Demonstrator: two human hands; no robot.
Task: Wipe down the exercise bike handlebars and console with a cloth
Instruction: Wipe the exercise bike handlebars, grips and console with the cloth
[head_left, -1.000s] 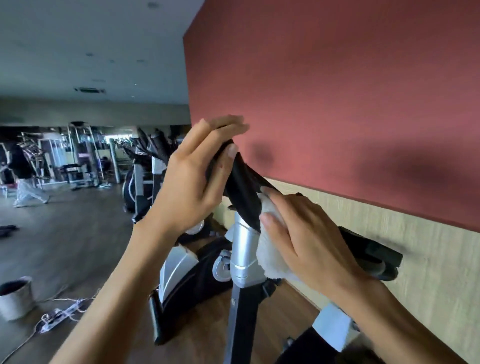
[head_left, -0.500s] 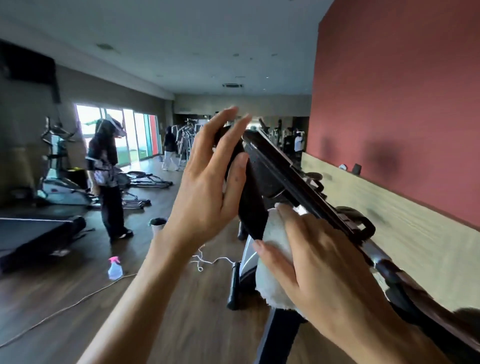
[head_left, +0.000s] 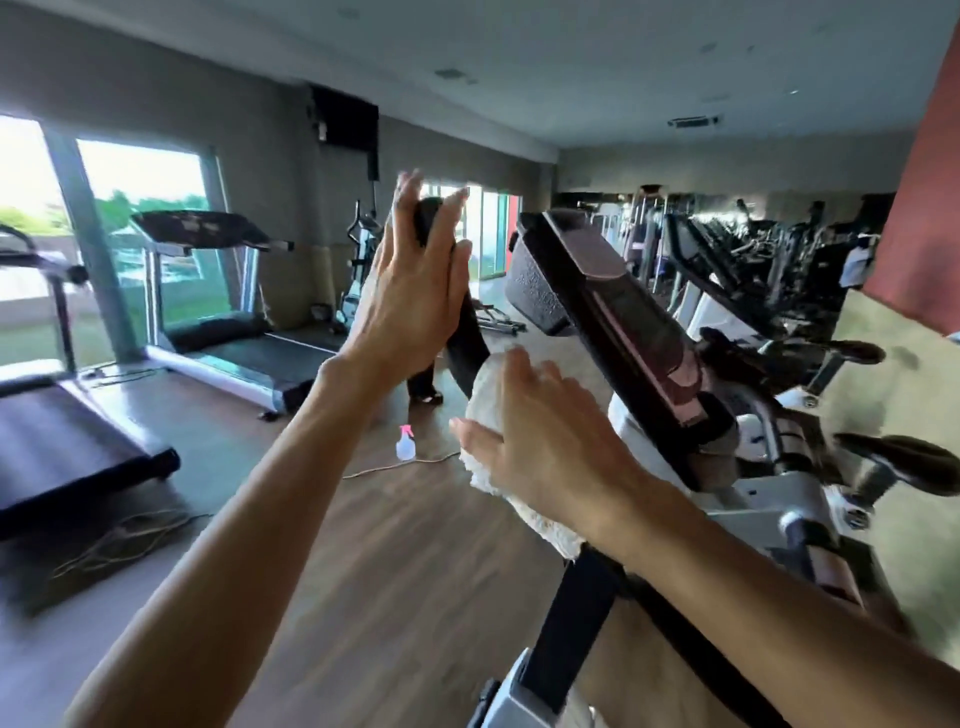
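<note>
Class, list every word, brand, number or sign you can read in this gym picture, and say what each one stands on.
None can be read.
console: face blurred, no legible characters.
spray bottle: too small to show any label.
treadmill: panel blurred, nothing legible.
</note>
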